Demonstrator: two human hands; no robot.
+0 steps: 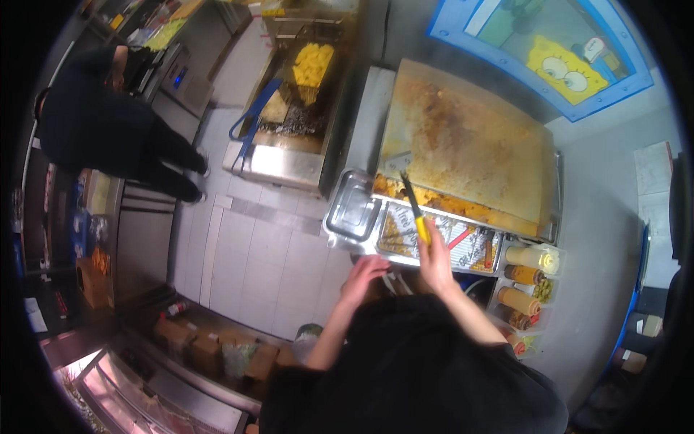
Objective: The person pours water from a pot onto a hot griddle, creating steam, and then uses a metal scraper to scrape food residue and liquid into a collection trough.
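Observation:
My right hand point(435, 260) is closed around the yellow handle of a scraper or spatula point(422, 229). Its dark shaft reaches over the front edge of a flat-top griddle point(461, 146), and a metal blade point(399, 162) seems to lie flat at the left front corner. Brown, greasy residue covers the griddle. My left hand point(367, 275) is by the front edge of the metal counter, fingers bent and slightly blurred; I see nothing in it. Between griddle and hands sits a metal tray point(398, 238) lined with printed paper, holding yellow crumbs and red-handled tools point(461, 237).
An empty steel pan point(353, 205) stands left of the tray. Squeeze bottles point(521, 274) stand in plastic bins at right. A fryer-like unit point(287, 157) holds yellow food point(313, 64) and a blue-handled tool point(259, 111). Another person point(97, 119) bends over a far-left counter. Cardboard boxes point(206, 350) lie behind left.

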